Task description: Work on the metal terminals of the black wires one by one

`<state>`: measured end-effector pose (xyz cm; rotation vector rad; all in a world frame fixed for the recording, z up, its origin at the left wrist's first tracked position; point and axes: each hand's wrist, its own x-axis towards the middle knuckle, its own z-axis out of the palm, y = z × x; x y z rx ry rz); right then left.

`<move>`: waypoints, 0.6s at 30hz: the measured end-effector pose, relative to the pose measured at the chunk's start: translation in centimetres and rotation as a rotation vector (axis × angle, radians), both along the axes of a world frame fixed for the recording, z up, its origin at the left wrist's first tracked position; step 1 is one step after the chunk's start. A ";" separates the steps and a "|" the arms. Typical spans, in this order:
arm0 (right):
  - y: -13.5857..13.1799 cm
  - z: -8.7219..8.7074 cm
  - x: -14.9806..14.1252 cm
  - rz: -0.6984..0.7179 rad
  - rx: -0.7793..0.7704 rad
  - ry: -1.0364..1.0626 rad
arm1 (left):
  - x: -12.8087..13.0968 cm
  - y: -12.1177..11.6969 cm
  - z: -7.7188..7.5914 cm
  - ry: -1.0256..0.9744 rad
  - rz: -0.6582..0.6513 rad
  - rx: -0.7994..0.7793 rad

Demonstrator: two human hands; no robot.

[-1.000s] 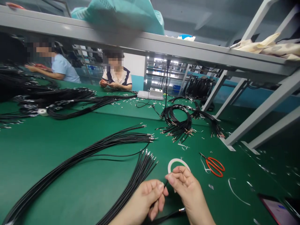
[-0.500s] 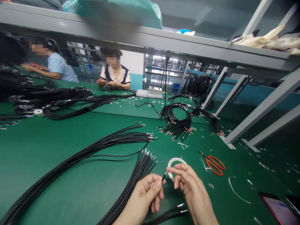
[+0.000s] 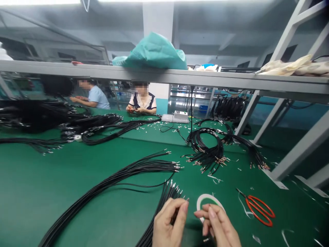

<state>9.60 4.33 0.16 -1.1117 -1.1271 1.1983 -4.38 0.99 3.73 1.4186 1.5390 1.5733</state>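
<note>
My left hand is closed in a pinch on a black cable, most of it hidden by the fingers; only a small tip shows past the thumb and forefinger. Beside it, my right hand has its thumb against curled fingers, and anything between them is too small to make out. A gap separates the two hands. Behind the right fingers lies a white tape roll with a green inner ring. Black cables with silver ends run beneath my left hand. Another bundle of black cables curves across the green table.
Orange-handled scissors lie to the right, with tape scraps around them. Coiled black cables rest farther back. A grey shelf beam crosses above, with metal legs on the right. Two people sit across the table.
The camera view has tilted up, so things sit lower in it. My right fingers have moved away from the cable end in my left hand.
</note>
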 end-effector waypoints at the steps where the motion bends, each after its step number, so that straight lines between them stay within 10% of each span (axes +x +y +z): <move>1: 0.1 0.2 0.1 0.019 0.052 -0.057 | 0.0 0.1 0.0 0.042 -0.007 0.021; 18: 3.6 -2.5 3.6 -0.245 0.192 -0.391 | 2.0 -0.9 -4.2 0.322 -0.252 -0.144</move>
